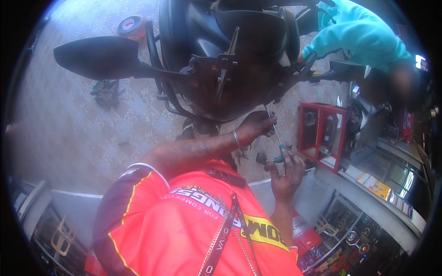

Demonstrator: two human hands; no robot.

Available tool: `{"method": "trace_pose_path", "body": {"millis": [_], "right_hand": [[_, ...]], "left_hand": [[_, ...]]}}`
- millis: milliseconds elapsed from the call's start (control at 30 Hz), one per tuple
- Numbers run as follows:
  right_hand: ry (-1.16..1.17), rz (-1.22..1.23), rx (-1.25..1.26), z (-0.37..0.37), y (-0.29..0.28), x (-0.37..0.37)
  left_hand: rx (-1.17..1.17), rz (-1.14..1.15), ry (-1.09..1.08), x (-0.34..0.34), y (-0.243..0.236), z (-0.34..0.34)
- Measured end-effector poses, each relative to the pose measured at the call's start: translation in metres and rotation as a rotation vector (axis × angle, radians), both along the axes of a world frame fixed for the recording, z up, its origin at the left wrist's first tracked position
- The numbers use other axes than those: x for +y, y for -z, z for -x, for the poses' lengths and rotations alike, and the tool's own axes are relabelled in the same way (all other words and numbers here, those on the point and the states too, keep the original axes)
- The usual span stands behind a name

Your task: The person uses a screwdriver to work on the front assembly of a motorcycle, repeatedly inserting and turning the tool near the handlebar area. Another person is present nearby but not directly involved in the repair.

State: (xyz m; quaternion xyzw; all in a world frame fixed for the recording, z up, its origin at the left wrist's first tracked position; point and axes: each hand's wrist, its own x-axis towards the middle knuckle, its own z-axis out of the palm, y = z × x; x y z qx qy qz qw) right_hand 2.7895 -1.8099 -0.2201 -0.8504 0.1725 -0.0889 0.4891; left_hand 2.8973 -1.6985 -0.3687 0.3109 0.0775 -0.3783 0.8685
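Observation:
Beneath the front of a black scooter (202, 92), my left hand (258, 125) has its fingers closed around the thin metal shaft of a screwdriver (276, 131), whose tip reaches up to the dark bodywork. My right hand (287, 177) is lower down, fingers curled at the screwdriver's teal handle. A second short teal piece and a small dark object (261, 158) are by those fingers; I cannot make out exactly what they are. A metal bracket (226, 66) sits on the scooter's front, with mirrors either side.
A co-worker in a turquoise top (359, 41) leans at the scooter's right. Also about me: a red frame cabinet (340, 133), glass display counters (386, 165), a round roll (131, 25) and scattered parts (106, 94) on the tiled floor (78, 138).

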Motion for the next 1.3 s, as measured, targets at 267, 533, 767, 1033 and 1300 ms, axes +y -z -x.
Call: {"method": "trace_pose_path", "body": {"millis": [267, 533, 767, 1033, 1300], "right_hand": [[0.372, -0.753, 0.215, -0.016, 0.004, -0.015], [0.141, -0.148, 0.242, -0.011, 0.011, -0.001], [0.102, -0.903, 0.38, -0.017, -0.008, -0.005], [0.186, -0.206, 0.273, -0.023, -0.002, 0.002], [-0.074, 0.367, 0.098, 0.011, -0.012, 0.014]], "left_hand": [[0.0, -0.052, 0.025, 0.014, -0.003, -0.015], [-0.019, -0.044, 0.041, 0.017, -0.001, -0.019], [-0.008, -0.039, 0.039, 0.019, -0.001, -0.021], [0.01, -0.03, 0.018, 0.033, -0.007, -0.014], [0.007, -0.024, 0.06, 0.043, -0.02, -0.003]]}}
